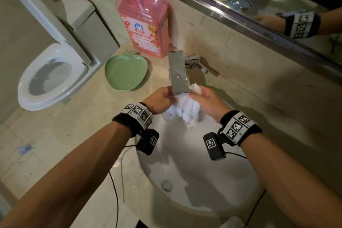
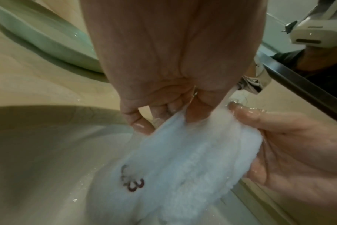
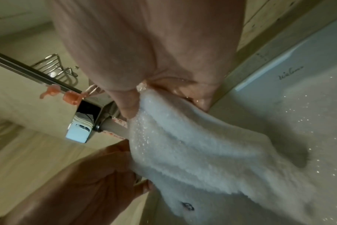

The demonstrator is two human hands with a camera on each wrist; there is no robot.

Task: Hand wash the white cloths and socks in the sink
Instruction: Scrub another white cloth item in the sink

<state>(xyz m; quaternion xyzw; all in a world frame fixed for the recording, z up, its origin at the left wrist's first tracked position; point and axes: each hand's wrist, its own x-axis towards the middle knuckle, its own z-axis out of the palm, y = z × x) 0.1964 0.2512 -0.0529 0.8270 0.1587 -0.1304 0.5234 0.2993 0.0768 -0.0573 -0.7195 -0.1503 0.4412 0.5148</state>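
Observation:
A wet white cloth (image 1: 185, 111) with a small dark embroidered mark hangs bunched between both hands, under the chrome tap (image 1: 178, 72) and above the white sink (image 1: 194, 172). My left hand (image 1: 161, 100) pinches the cloth's left side. My right hand (image 1: 205, 101) grips its right end, a tuft sticking out above the fingers. In the left wrist view the left hand (image 2: 169, 106) pinches the cloth (image 2: 183, 159) at its top edge, while the right hand (image 2: 289, 144) cups its side. In the right wrist view water runs from the tap (image 3: 87, 121) onto the cloth (image 3: 192, 152).
A pink detergent bottle (image 1: 146, 24) with a pump stands behind the tap. A green apple-shaped dish (image 1: 125, 72) lies on the counter to the left. A toilet (image 1: 50, 72) with its lid up is further left. A mirror (image 1: 277, 2) runs along the back wall. The drain (image 1: 167, 185) sits low in the basin.

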